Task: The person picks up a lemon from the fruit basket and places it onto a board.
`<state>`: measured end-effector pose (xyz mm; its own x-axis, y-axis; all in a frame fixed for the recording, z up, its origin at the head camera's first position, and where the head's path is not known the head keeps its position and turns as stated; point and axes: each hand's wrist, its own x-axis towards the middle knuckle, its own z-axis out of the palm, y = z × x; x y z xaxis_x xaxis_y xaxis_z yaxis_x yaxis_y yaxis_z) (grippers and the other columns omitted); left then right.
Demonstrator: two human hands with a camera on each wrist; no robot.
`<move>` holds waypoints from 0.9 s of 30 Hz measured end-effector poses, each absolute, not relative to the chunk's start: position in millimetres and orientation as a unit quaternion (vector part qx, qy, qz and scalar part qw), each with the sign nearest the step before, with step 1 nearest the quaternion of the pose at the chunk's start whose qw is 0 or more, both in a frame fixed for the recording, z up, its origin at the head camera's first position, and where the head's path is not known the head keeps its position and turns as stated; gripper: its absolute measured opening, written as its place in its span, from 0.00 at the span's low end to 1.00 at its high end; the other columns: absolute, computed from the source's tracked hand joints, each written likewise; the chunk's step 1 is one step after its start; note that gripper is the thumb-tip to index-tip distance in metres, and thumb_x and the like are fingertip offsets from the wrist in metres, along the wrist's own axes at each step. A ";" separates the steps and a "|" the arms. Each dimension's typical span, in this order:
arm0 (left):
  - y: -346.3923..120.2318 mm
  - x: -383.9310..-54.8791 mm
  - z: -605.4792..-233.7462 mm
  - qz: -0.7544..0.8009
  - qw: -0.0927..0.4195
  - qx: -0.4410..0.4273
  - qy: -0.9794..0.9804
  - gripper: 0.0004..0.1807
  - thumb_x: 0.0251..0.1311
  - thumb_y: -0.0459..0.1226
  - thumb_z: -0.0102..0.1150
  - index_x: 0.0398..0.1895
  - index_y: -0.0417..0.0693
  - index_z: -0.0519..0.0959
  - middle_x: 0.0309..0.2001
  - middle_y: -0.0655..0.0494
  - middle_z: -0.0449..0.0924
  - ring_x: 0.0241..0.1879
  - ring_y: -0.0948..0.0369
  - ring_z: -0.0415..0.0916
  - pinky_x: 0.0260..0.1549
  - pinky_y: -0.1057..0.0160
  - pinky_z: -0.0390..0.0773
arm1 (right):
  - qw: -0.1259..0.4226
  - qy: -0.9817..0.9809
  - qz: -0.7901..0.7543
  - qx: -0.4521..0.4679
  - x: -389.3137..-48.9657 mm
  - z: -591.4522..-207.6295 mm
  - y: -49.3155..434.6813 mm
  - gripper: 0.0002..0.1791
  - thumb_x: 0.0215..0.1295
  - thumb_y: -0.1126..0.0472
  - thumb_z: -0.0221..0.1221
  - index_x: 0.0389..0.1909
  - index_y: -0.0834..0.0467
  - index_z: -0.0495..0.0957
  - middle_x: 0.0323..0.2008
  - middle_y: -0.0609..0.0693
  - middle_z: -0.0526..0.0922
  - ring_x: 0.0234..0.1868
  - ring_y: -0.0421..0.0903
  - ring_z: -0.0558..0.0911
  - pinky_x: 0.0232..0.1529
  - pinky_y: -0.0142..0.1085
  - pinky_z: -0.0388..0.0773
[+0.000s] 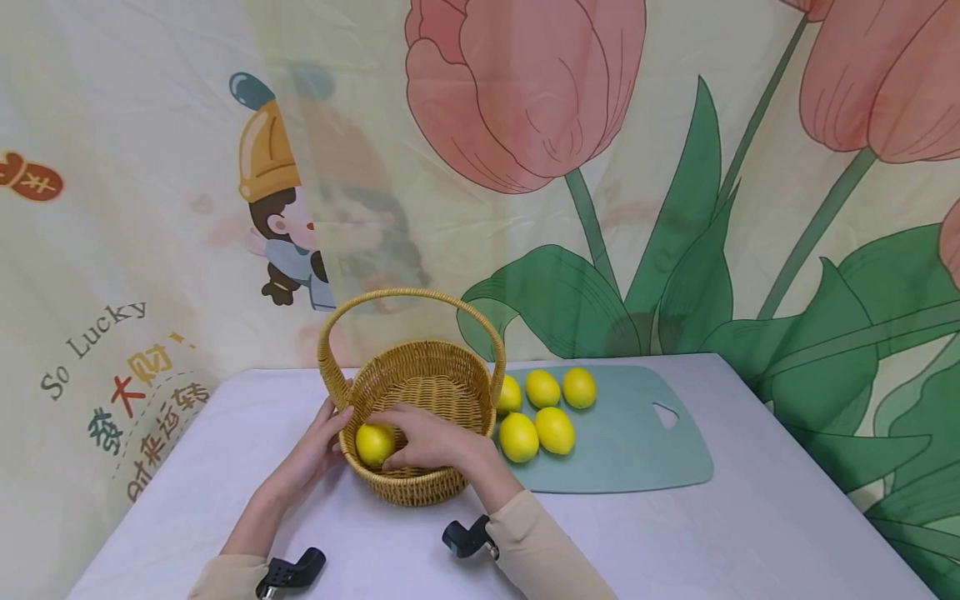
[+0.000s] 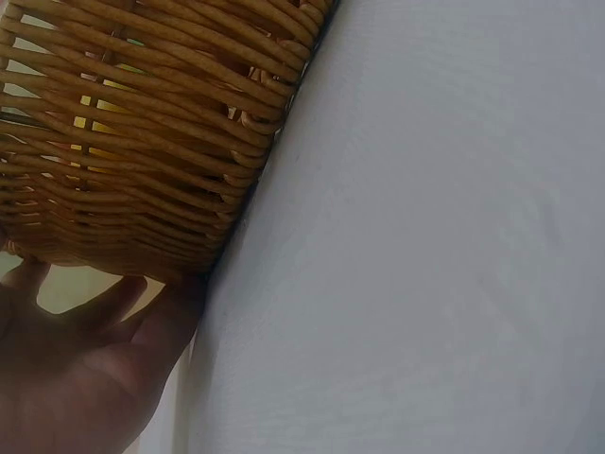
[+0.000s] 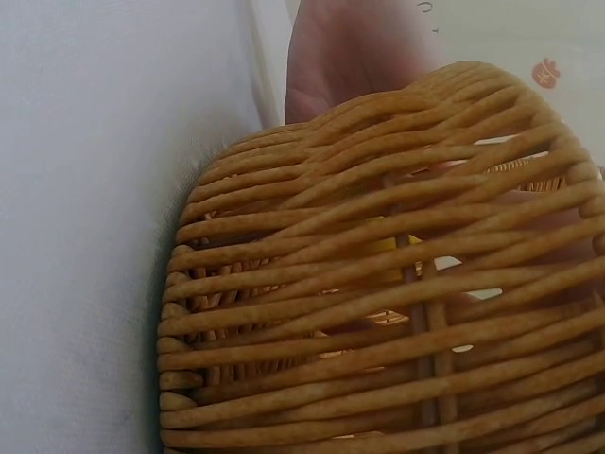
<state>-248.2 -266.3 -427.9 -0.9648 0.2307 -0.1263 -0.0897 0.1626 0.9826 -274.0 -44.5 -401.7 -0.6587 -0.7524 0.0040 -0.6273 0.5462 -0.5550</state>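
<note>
A round wicker basket point(image 1: 420, 492) with a tall arched handle stands on the table. My left hand point(image 1: 306, 458) rests against the basket's left side, its spread fingers touching the outer wall in the left wrist view. Reaching over the rim, my right hand point(image 1: 429, 437) is inside the basket and holds a yellow lemon point(image 1: 375, 444) between fingers and thumb near the left inner wall. In the right wrist view the weave mostly hides this hand and the lemon.
Right of the basket lies a pale green cutting board point(image 1: 630, 450) with several lemons point(image 1: 555, 430) on it; the basket partly covers its left end. A white cloth covers the table point(image 1: 645, 533). Behind hangs a printed curtain point(image 1: 525, 250).
</note>
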 end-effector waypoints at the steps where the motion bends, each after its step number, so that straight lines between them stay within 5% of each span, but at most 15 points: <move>1: -266.3 -248.2 -428.1 0.646 0.124 0.047 0.752 0.37 0.78 0.54 0.34 0.80 0.67 0.30 0.81 0.46 0.32 0.79 0.40 0.39 0.73 0.34 0.49 | 0.117 0.871 -0.263 -0.398 -274.1 -401.5 -44.5 0.36 0.63 0.53 0.66 0.72 0.43 0.67 0.70 0.46 0.70 0.67 0.44 0.72 0.66 0.41 0.73; 8: -266.7 -249.4 -429.4 0.645 0.123 0.046 0.753 0.37 0.78 0.54 0.33 0.80 0.67 0.29 0.81 0.46 0.31 0.79 0.40 0.39 0.73 0.35 0.49 | 0.113 0.861 -0.272 -0.414 -274.6 -400.7 -45.1 0.32 0.61 0.54 0.68 0.67 0.48 0.71 0.66 0.42 0.75 0.65 0.40 0.73 0.65 0.33 0.72; 16: -266.8 -249.0 -429.7 0.643 0.120 0.043 0.755 0.37 0.78 0.54 0.33 0.80 0.68 0.29 0.81 0.47 0.31 0.79 0.40 0.39 0.73 0.35 0.49 | 0.126 0.861 -0.275 -0.410 -273.9 -400.3 -45.1 0.29 0.59 0.55 0.69 0.62 0.45 0.73 0.58 0.40 0.79 0.50 0.35 0.76 0.52 0.27 0.75; 27: -266.7 -248.4 -428.8 0.639 0.121 0.043 0.758 0.37 0.77 0.56 0.34 0.79 0.70 0.30 0.81 0.47 0.32 0.79 0.40 0.41 0.73 0.35 0.51 | 0.126 0.851 -0.229 -0.455 -272.8 -401.3 -46.1 0.34 0.61 0.62 0.65 0.70 0.47 0.69 0.67 0.41 0.74 0.62 0.36 0.74 0.63 0.28 0.71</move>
